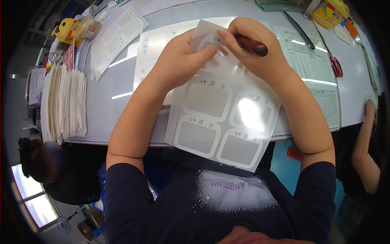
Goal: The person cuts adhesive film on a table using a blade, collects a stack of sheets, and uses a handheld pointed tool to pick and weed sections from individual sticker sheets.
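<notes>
A translucent printed sheet tilts up in front of my chest, its lower end past the table's front edge. It bears several rounded window outlines with small "SYS" and "DIA" lettering. My left hand pinches the upper left of the sheet, thumb on its face and fingers behind. At the upper right, my right hand is closed around a dark red-brown handled tool, whose working end is hidden. The right thumb presses near the sheet's top, close to the left thumb. Beneath lies a stack of similar sheets.
A tall pile of papers stands at left, with more printed sheets behind. Yellow containers are at the back left. To the right are a printed document, a black pen-like object and red-handled scissors. People sit on both sides.
</notes>
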Tool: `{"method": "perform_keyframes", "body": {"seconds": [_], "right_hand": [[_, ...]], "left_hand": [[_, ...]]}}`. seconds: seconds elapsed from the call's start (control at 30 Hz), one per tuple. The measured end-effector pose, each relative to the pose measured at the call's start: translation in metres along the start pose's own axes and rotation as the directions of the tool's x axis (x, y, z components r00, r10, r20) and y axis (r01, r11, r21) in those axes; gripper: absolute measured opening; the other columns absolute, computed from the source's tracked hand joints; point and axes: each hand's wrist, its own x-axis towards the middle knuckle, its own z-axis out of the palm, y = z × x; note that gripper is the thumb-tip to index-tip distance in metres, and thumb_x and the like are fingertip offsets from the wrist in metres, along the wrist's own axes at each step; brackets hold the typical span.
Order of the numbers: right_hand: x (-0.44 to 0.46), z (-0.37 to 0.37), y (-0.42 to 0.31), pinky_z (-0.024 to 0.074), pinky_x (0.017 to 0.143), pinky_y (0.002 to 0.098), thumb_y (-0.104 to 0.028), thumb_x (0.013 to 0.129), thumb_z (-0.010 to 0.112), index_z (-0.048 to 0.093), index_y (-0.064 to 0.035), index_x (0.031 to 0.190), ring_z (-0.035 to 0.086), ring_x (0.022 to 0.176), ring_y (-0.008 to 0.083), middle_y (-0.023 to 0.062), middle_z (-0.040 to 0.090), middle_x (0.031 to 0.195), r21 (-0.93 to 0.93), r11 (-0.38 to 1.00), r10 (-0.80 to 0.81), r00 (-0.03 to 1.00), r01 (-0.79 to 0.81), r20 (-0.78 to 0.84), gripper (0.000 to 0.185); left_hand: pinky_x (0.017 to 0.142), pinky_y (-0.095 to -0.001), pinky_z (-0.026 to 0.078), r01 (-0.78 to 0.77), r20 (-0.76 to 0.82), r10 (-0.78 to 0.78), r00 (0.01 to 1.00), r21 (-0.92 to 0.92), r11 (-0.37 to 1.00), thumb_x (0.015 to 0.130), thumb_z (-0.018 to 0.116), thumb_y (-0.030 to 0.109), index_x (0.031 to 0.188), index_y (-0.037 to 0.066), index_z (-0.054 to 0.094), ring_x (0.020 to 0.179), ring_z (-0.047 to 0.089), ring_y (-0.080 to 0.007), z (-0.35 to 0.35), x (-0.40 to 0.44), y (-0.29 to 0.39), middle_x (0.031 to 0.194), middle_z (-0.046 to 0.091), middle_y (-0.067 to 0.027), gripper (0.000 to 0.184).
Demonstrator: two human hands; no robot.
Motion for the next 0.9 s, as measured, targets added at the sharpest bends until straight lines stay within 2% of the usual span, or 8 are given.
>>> {"method": "perform_keyframes", "body": {"seconds": [0.03,0.17,0.23,0.4,0.57,0.8,0.83,0.9], "right_hand": [[0.001,0.001,0.001,0.0397,0.058,0.0259,-0.024,0.095,0.066,0.058,-0.0053,0.078,0.048,0.063,0.0065,-0.0034,0.057,0.068,-0.096,0.993,-0.074,0.997,0.073,-0.012,0.026],[0.003,-0.005,0.010,0.0442,0.068,0.0244,-0.023,0.096,0.064,0.060,-0.0050,0.078,0.055,0.071,0.0080,-0.0011,0.062,0.073,0.512,0.859,0.088,0.982,0.010,-0.166,0.026],[0.006,-0.019,0.018,0.0481,0.085,0.0322,-0.022,0.101,0.055,0.061,-0.0042,0.086,0.062,0.082,0.0145,0.0048,0.064,0.079,0.419,0.908,0.057,0.987,0.012,-0.152,0.024],[0.005,-0.018,0.023,0.0472,0.073,0.0261,-0.020,0.102,0.053,0.055,-0.0066,0.083,0.058,0.077,0.0094,0.0033,0.062,0.077,0.449,0.890,0.054,0.961,0.076,-0.270,0.024],[0.012,-0.047,0.045,0.0431,0.072,0.0246,-0.036,0.104,0.049,0.059,-0.0054,0.078,0.054,0.075,0.0098,0.0025,0.059,0.075,0.467,0.862,0.379,0.864,-0.199,-0.332,0.040],[0.015,-0.042,0.064,0.0423,0.069,0.0296,-0.047,0.102,0.049,0.059,-0.0022,0.076,0.053,0.074,0.0135,0.0061,0.057,0.074,0.049,0.925,0.372,0.875,-0.376,-0.311,0.053],[0.016,-0.044,0.059,0.0418,0.071,0.0291,-0.040,0.103,0.050,0.060,-0.0019,0.077,0.054,0.078,0.0134,0.0073,0.057,0.076,0.068,0.856,0.509,0.812,-0.513,-0.284,0.047],[0.015,-0.041,0.044,0.0410,0.084,0.0298,-0.035,0.099,0.054,0.061,-0.0043,0.075,0.058,0.088,0.0148,0.0075,0.066,0.088,0.199,0.911,0.403,0.884,-0.362,-0.238,0.040]], "left_hand": [[0.076,-0.0303,0.053,0.031,-0.002,-0.031,1.000,-0.035,0.999,0.089,0.067,0.024,0.120,0.001,0.062,0.087,0.066,-0.0149,0.000,0.001,0.000,0.099,0.070,-0.0075,0.039],[0.078,-0.0315,0.053,0.105,-0.061,-0.117,0.991,-0.161,0.981,0.088,0.066,0.022,0.120,0.001,0.062,0.089,0.066,-0.0160,-0.014,0.004,-0.009,0.100,0.069,-0.0078,0.038],[0.082,-0.0311,0.052,0.114,-0.095,-0.133,0.986,-0.189,0.975,0.087,0.068,0.023,0.118,0.001,0.062,0.091,0.065,-0.0166,-0.026,0.005,-0.013,0.103,0.068,-0.0082,0.039],[0.084,-0.0301,0.051,-0.009,-0.152,-0.034,0.988,-0.271,0.962,0.087,0.070,0.022,0.119,-0.001,0.061,0.093,0.065,-0.0167,-0.042,0.008,-0.011,0.104,0.068,-0.0083,0.041],[0.085,-0.0301,0.051,-0.068,-0.173,0.015,0.985,-0.301,0.951,0.088,0.070,0.020,0.123,-0.002,0.057,0.095,0.065,-0.0178,-0.045,0.007,-0.008,0.107,0.067,-0.0100,0.043],[0.087,-0.0313,0.051,-0.069,-0.229,0.012,0.973,-0.243,0.967,0.089,0.070,0.019,0.126,-0.004,0.055,0.098,0.064,-0.0187,-0.038,0.006,-0.009,0.110,0.066,-0.0113,0.046],[0.086,-0.0313,0.051,-0.077,-0.232,0.019,0.973,-0.244,0.967,0.089,0.070,0.019,0.126,-0.004,0.055,0.098,0.064,-0.0186,-0.038,0.006,-0.008,0.110,0.066,-0.0112,0.046],[0.086,-0.0312,0.051,-0.083,-0.217,0.028,0.976,-0.252,0.964,0.089,0.069,0.018,0.126,-0.003,0.055,0.098,0.064,-0.0185,-0.038,0.006,-0.008,0.110,0.066,-0.0110,0.045]]}}
